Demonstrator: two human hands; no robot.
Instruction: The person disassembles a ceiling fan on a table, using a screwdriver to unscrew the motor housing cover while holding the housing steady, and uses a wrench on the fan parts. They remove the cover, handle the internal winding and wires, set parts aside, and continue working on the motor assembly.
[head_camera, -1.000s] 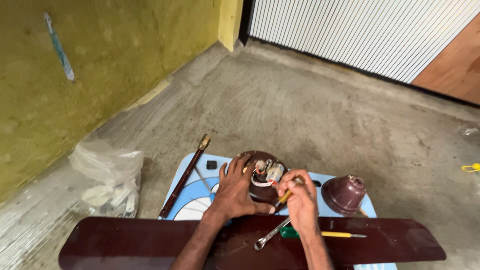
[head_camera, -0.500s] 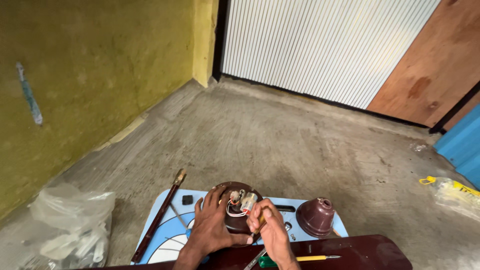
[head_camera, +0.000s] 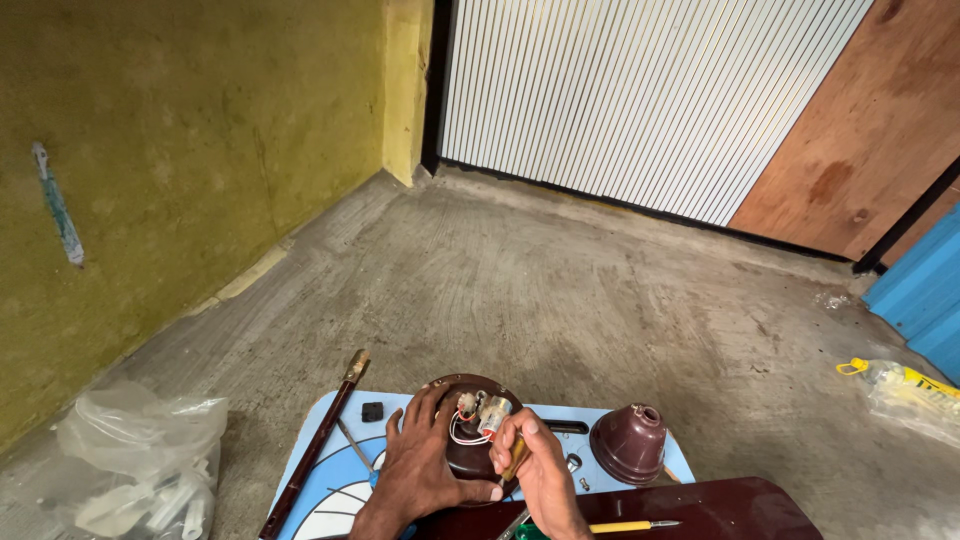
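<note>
My left hand (head_camera: 418, 463) rests on the side of a round dark-brown fan motor housing (head_camera: 462, 388), holding it on a light-blue board (head_camera: 338, 478). Red and white wires and a small grey part (head_camera: 490, 414) stick up from the housing's middle. My right hand (head_camera: 540, 465) grips a small orange-handled tool (head_camera: 514, 462) pointed down at the housing, just beside the wires. A dark-brown bell-shaped cover (head_camera: 630, 442) stands upright on the board to the right of my hands.
A long dark rod with a brass tip (head_camera: 318, 446) lies along the board's left edge. A yellow-handled screwdriver (head_camera: 632, 525) lies on a dark-brown fan blade (head_camera: 740, 508) at the bottom. A clear plastic bag (head_camera: 140, 460) sits left; a plastic-wrapped yellow bottle (head_camera: 905, 385) lies far right on the concrete floor.
The view has tilted upward, so hands and board sit lower in frame and more shutter and wall show. Both hands stay on the housing, the right one still on the tool.
</note>
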